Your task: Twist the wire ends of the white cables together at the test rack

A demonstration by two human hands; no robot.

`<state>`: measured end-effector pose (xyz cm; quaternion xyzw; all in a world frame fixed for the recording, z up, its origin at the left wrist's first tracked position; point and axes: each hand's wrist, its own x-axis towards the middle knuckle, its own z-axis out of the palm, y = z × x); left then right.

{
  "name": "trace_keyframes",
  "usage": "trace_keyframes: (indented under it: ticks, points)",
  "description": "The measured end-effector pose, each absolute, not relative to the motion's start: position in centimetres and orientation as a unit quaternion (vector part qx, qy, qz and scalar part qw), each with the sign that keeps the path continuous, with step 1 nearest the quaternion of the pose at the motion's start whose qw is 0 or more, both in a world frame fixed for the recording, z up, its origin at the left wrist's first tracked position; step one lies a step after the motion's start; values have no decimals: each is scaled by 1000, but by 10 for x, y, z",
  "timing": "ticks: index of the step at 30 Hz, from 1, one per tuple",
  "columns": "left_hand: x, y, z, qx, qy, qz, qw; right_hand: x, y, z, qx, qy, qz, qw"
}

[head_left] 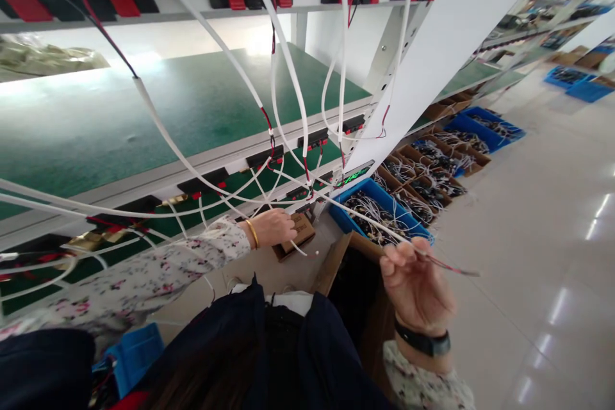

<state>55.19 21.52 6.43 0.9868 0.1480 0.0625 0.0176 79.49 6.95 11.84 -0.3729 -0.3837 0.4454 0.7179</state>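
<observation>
A: Right hand (417, 288) was up by the worktop (96, 115) edge, fingers pinched shut on a thin wire (446, 266). Which way did it run?

B: Long axis nearly level, free end poking out to the right, away from the body.

A: And the left hand (271, 227)?

B: Reached forward, lying on a small brown box (298, 234) among the white cables (283, 51); closed or loose, I couldn't tell. The right was nearer the blue bin (379, 195).
</observation>
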Motion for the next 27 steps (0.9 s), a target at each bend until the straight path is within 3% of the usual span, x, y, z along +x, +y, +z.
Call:
trace_keyframes:
  ticks: [5, 9, 17, 22, 27]
  points:
    - [589, 190, 37, 982, 128, 79, 117, 783, 91, 152, -302, -373, 346, 806]
    - [601, 179, 34, 953, 150, 122, 232, 775, 106, 164, -304, -372, 300, 824]
    - [562, 193, 70, 802, 269, 254, 469, 742, 115, 135, -395, -327, 464, 722]
    - [544, 193, 70, 548, 281, 318, 721, 718, 95, 137, -417, -323, 480, 701]
    - [545, 193, 58, 489, 245, 324, 772, 712, 83, 156, -343, -388, 536, 667]
